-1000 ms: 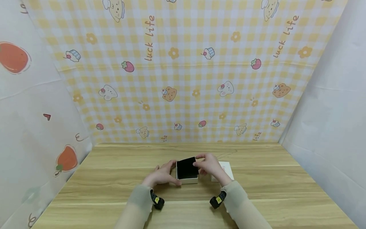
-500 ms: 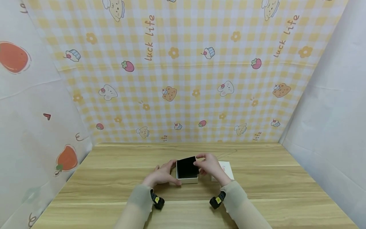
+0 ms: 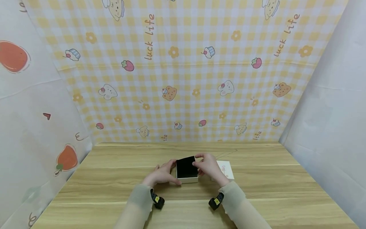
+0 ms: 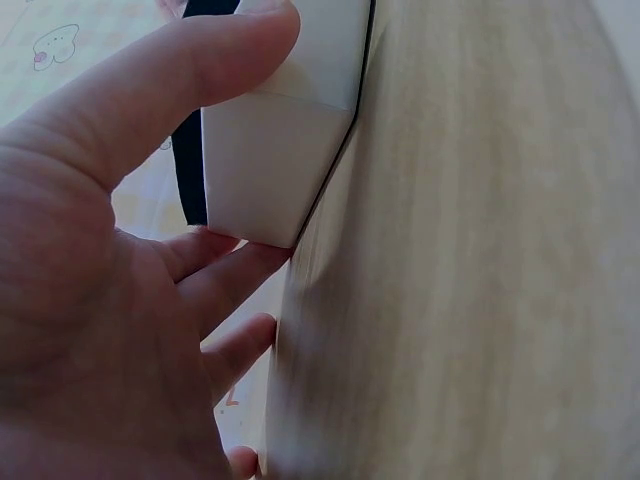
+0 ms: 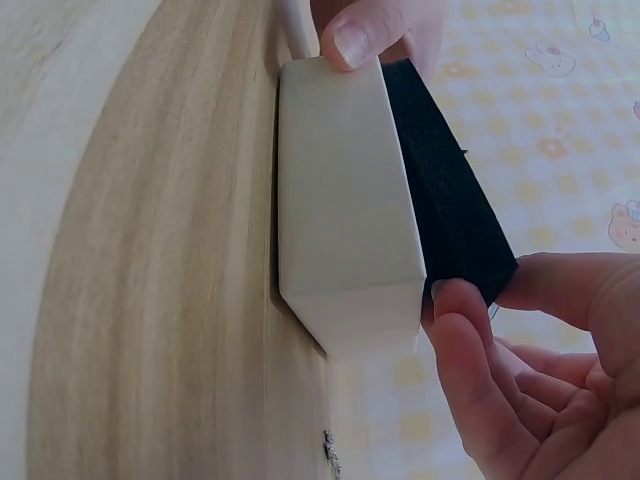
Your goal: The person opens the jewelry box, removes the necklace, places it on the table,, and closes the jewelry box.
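A small white box (image 3: 189, 180) sits on the wooden table, with a black foam-like insert (image 3: 186, 167) in its mouth. In the right wrist view the insert (image 5: 445, 190) tilts, its right end raised above the rim. My left hand (image 3: 160, 176) holds the box's left side, the thumb (image 4: 215, 60) on the near wall and fingers at the far corner. At the right end, my right hand (image 3: 210, 167) pinches the insert's raised edge between thumb and fingers. What lies under the insert is hidden.
Right of the box, partly behind my right hand, lies a white lid (image 3: 227, 171) with a pink print. A thin chain (image 3: 227, 154) stretches over the table (image 3: 123, 159) behind it. A yellow checked cloth (image 3: 186, 76) hangs at the back.
My right hand has shifted very slightly left, uncovering more of the lid's print. The left hand and the box stay put, and the insert remains tilted.
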Demonstrator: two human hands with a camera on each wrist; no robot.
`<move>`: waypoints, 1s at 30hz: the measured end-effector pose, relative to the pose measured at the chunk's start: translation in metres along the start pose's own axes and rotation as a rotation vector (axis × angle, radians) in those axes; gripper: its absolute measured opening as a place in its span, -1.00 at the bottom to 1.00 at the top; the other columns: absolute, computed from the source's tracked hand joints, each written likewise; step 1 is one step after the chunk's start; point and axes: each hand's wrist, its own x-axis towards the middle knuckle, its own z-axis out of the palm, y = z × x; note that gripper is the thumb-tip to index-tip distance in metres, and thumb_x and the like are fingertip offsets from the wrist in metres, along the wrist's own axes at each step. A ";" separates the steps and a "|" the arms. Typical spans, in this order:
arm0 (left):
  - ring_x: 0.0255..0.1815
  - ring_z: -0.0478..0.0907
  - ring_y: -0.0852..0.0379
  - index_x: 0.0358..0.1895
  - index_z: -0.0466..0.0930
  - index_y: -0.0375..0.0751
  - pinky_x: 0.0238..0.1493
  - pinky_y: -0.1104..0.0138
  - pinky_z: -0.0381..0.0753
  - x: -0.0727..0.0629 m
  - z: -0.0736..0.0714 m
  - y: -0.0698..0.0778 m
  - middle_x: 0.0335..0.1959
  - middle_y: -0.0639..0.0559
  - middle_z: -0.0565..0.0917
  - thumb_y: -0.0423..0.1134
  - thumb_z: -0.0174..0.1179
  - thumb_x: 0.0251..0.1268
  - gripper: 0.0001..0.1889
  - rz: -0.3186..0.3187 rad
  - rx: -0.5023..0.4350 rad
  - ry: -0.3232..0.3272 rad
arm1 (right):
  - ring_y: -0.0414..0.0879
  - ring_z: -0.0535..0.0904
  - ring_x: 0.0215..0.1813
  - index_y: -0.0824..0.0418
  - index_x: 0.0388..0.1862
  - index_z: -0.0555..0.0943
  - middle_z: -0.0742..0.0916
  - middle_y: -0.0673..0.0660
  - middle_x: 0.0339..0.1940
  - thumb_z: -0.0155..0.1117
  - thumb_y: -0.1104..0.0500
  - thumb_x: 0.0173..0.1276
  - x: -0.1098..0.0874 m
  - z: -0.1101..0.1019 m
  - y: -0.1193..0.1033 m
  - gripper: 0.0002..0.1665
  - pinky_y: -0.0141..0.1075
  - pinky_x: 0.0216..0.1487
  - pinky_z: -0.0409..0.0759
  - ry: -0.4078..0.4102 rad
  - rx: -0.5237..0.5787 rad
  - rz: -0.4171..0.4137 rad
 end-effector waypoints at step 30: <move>0.42 0.18 -0.18 0.36 0.27 -0.15 0.32 -0.30 -0.34 0.000 -0.001 0.001 0.36 -0.17 0.40 -0.03 0.55 -0.19 -0.05 0.027 -0.033 0.001 | -0.11 0.54 -0.73 0.43 0.12 0.54 0.64 0.05 -0.72 0.34 0.27 0.23 -0.004 0.003 -0.004 -0.52 -0.28 -0.66 0.57 0.001 -0.126 -0.048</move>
